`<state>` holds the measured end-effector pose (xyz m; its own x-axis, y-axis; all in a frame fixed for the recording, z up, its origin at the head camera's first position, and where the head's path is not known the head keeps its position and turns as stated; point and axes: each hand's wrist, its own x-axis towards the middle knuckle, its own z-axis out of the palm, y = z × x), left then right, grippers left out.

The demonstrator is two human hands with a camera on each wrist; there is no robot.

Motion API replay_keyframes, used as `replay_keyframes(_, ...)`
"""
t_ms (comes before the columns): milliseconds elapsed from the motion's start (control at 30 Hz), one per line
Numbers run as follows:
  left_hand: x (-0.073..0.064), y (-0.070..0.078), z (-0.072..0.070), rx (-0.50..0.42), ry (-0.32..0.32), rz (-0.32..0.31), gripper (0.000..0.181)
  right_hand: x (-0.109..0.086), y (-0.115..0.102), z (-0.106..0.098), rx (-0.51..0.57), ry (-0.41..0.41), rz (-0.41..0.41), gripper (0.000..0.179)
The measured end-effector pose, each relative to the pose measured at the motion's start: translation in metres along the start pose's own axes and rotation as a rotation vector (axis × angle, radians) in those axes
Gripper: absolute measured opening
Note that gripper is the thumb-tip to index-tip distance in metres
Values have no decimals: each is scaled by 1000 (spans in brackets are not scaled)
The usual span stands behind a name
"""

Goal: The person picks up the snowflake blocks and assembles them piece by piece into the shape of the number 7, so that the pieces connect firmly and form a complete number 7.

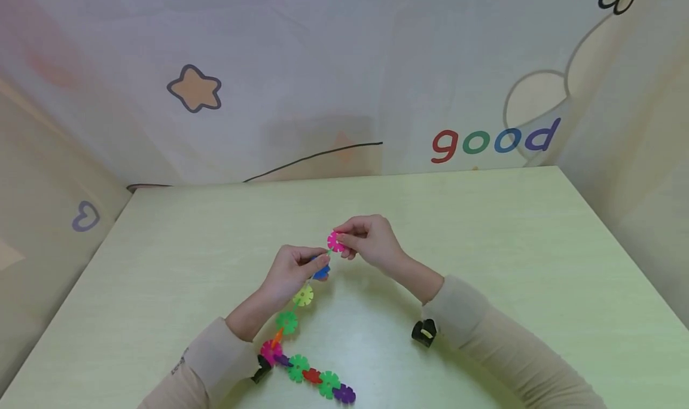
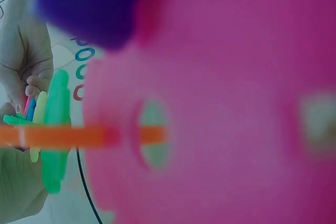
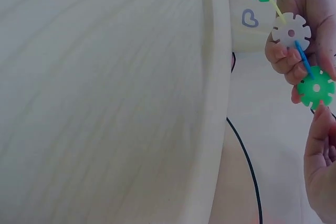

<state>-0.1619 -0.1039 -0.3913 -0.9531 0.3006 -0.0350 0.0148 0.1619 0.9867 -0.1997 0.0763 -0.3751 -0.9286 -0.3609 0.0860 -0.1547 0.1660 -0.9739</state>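
Observation:
My left hand (image 1: 285, 274) pinches the upper end of a chain of notched plastic discs, at a blue disc (image 1: 322, 272) and the green disc (image 3: 315, 88) above it. Between finger and thumb, my right hand (image 1: 377, 243) holds a pink disc (image 1: 334, 241) against the green disc's edge; whether their slots interlock I cannot tell. Below the left hand hang a white disc (image 3: 284, 31), a yellow disc (image 1: 304, 295) and a green disc (image 1: 287, 322). An orange disc (image 1: 277, 338) links to a lower pink disc (image 2: 210, 129), which fills much of the left wrist view.
Beyond the lower pink disc the chain runs right to a purple disc (image 1: 344, 394) at its end, close above the pale table (image 1: 484, 247). Black wrist cameras sit at both cuffs, the left one (image 1: 262, 370) touching or overlapping the chain. A printed curtain (image 1: 323, 56) stands behind.

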Motion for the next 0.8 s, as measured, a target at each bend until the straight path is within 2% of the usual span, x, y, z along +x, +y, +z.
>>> replay_keyframes(300, -1, 3, 2, 3, 15, 23, 29, -3, -5, 0, 22, -19, 0, 13)
replay_keyframes(533, -1, 8, 0, 40, -39, 4, 34, -3, -5, -7, 25, -65, 10, 14)
replay_keyframes(667, -3, 11, -3, 112, -63, -33, 41, 0, -1, -12, 32, -71, 56, 16)
replay_keyframes(800, -10, 12, -13, 155, -48, -71, 44, 3, 4, -17, 33, -63, 133, 19)
